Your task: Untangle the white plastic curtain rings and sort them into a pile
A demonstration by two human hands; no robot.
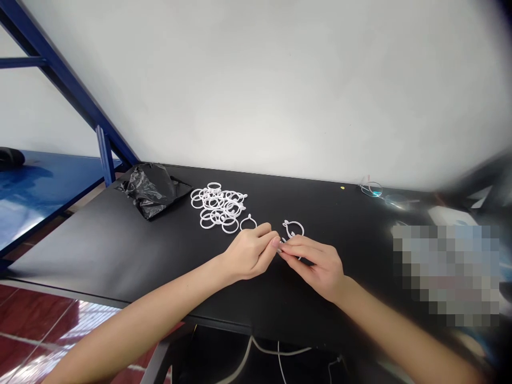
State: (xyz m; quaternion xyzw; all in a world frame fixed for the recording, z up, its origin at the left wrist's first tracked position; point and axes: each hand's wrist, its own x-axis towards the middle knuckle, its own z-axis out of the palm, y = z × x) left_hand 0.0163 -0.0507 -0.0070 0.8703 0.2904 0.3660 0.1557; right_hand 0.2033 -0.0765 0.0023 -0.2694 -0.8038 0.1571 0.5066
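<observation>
My left hand [254, 250] and my right hand [316, 264] meet over the black table, fingertips pinched together. Between them is a small white plastic ring [281, 244], mostly covered by the fingers. Just beyond my right fingers lies another white ring [303, 230] with a small eyelet; whether a second one overlaps it I cannot tell. A single white ring [241, 224] rests behind my left hand. To the left of that, several white rings [232, 208] with little eyelets lie in a loose, overlapping heap.
A crumpled black plastic bag [150, 189] sits at the table's back left. Eyeglasses [372, 189] lie near the wall [260, 96]. A blurred-out object [448, 272] is at the right. Blue metal framing [76, 90] rises at left; cables [280, 353] hang below the table's front edge [216, 321].
</observation>
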